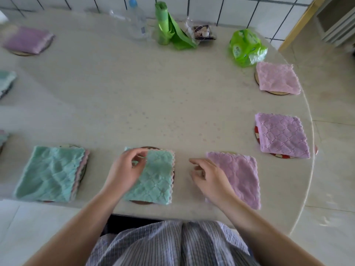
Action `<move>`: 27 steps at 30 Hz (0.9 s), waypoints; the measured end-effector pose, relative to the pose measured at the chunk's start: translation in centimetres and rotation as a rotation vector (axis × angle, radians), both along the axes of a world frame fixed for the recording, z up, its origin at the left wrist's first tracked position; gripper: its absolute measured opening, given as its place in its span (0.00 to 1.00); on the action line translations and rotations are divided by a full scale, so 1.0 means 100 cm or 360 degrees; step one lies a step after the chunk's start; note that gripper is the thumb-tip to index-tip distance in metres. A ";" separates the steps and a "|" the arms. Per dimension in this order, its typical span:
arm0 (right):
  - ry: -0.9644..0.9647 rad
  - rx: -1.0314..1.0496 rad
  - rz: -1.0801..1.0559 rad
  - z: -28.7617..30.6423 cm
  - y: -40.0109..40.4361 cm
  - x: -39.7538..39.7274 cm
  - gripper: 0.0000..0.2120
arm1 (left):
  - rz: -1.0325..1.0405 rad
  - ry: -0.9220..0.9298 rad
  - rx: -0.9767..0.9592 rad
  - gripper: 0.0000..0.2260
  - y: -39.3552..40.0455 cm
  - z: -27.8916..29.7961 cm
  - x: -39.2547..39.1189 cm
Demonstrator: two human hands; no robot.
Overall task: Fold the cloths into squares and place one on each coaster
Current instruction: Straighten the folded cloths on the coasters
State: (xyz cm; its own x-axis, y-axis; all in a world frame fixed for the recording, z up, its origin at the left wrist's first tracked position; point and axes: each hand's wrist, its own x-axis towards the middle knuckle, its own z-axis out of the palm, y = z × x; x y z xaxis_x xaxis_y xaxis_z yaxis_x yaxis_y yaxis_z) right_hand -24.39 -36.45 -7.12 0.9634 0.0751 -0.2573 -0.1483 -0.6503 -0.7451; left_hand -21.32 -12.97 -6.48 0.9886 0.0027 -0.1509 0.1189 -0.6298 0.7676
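A folded green cloth (156, 176) lies on a dark round coaster (143, 202) at the table's near edge. My left hand (124, 169) pinches its upper left corner. My right hand (208, 178) hovers just right of it with fingers loosely curled and holds nothing; it overlaps the left edge of a folded pink cloth (240, 177). Another folded green cloth (51, 173) lies to the left. Folded pink and purple cloths (282, 135) (276, 77) sit on coasters along the right rim.
A purple folded cloth (28, 39) sits on a coaster at the far left; more cloths show at the left edge. At the back stand a clear bottle (137, 22), a green bag roll (167, 25) and a green packet (246, 47). The table rim (309, 112) curves on the right.
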 end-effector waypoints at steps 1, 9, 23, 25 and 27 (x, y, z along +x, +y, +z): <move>0.0068 0.0068 -0.0078 -0.004 0.014 0.003 0.16 | 0.0060 0.0051 0.0026 0.08 0.019 -0.003 0.003; 0.0131 -0.0022 -0.0349 -0.025 0.070 0.010 0.19 | -0.0160 0.0305 0.0002 0.08 0.077 -0.018 0.018; -0.0246 -0.0276 -0.0203 -0.027 0.083 -0.005 0.20 | -0.0481 0.0233 -0.0007 0.18 0.077 -0.021 0.025; -0.0216 -0.0234 -0.0232 -0.030 0.082 -0.003 0.20 | -0.0470 0.0259 -0.0006 0.18 0.077 -0.022 0.026; -0.0179 -0.0212 -0.0239 -0.029 0.081 0.000 0.19 | -0.0467 0.0269 0.0042 0.18 0.077 -0.024 0.026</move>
